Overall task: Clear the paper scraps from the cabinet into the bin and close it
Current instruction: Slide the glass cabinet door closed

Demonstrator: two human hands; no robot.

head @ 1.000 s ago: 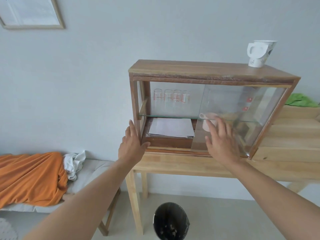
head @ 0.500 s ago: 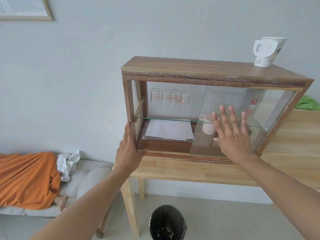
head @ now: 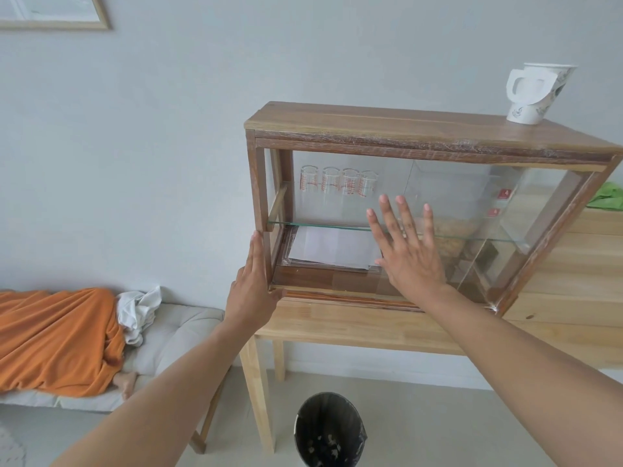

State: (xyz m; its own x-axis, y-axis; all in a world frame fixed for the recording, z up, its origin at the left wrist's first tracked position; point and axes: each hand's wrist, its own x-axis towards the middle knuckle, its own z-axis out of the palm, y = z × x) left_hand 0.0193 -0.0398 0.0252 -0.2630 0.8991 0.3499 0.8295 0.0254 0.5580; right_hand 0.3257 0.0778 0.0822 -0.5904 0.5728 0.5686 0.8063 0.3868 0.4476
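A wooden cabinet (head: 387,124) with sliding glass doors stands on a light wooden table (head: 354,326). My left hand (head: 253,288) lies flat against the cabinet's left front post, fingers together. My right hand (head: 406,251) presses its open palm on the sliding glass door (head: 472,210), fingers spread. The cabinet's left part stands uncovered. Inside, several measuring glasses (head: 337,182) line the glass shelf and white paper sheets (head: 332,247) lie on the bottom. A black bin (head: 328,431) with paper scraps in it sits on the floor below.
A white paper cup (head: 536,92) stands on the cabinet top at the right. A green cloth (head: 606,198) lies behind the cabinet's right side. To the left, a bench (head: 175,332) holds an orange blanket (head: 57,342) over a person and a white cloth (head: 138,311).
My right hand has slid left across the glass, and the door edge has moved left with it, covering the white mug. My left hand stays on the left post.
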